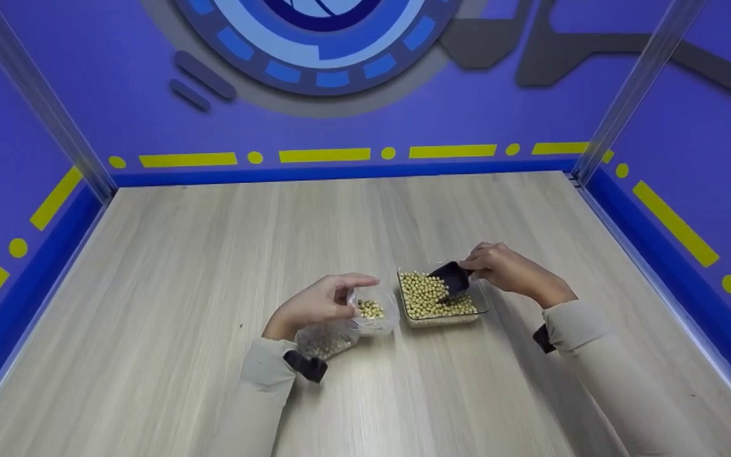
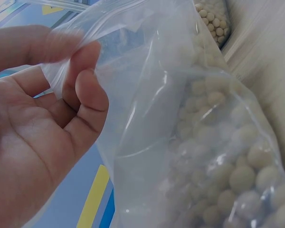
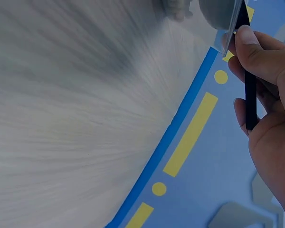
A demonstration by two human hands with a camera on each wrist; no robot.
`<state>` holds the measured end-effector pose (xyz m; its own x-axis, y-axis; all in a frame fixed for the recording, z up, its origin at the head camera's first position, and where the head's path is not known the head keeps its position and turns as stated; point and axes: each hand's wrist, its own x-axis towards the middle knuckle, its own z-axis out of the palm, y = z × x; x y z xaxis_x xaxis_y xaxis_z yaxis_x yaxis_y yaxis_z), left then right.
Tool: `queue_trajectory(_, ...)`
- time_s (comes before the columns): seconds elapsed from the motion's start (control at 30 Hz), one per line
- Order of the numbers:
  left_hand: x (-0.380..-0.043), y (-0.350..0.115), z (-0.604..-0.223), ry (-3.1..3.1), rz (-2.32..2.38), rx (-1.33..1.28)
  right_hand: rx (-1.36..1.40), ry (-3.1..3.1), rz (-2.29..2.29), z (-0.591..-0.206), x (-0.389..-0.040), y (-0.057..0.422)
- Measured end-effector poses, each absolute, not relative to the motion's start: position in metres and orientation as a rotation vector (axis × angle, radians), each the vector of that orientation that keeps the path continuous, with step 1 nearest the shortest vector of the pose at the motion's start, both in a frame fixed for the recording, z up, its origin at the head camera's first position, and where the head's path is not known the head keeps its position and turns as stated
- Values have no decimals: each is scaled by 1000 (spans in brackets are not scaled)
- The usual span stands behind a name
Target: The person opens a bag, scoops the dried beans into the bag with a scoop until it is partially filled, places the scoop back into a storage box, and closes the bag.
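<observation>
My left hand [image 1: 316, 303] grips the mouth of a clear zip bag [image 2: 142, 128], thumb and fingers at its rim, and the mouth gapes toward the right. Round pale-yellow soybeans [image 2: 242, 178] fill the lower part of the bag, which lies on the table. To the right of the bag stands a square glass container [image 1: 441, 322] with more soybeans [image 1: 421, 298] in it. My right hand [image 1: 500, 266] holds a black scoop [image 1: 452, 277] by its handle [image 3: 251, 102]. The scoop's head is tilted down into the container, its front edge among the soybeans.
Both things stand on a light wood-grain table [image 1: 181, 285]. Blue panels [image 1: 365, 127] with yellow marks rise along the back and both sides. A black strap piece [image 1: 305, 366] sits at the left wrist, another [image 1: 543, 339] at the right.
</observation>
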<state>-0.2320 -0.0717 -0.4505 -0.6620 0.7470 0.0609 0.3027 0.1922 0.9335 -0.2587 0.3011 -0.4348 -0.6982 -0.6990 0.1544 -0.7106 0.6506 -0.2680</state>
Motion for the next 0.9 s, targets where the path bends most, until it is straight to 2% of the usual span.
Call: queue_trajectory(0.9,-231,-70,-450,2087,1451,935,1103,-2980,647,-444,-255,290)
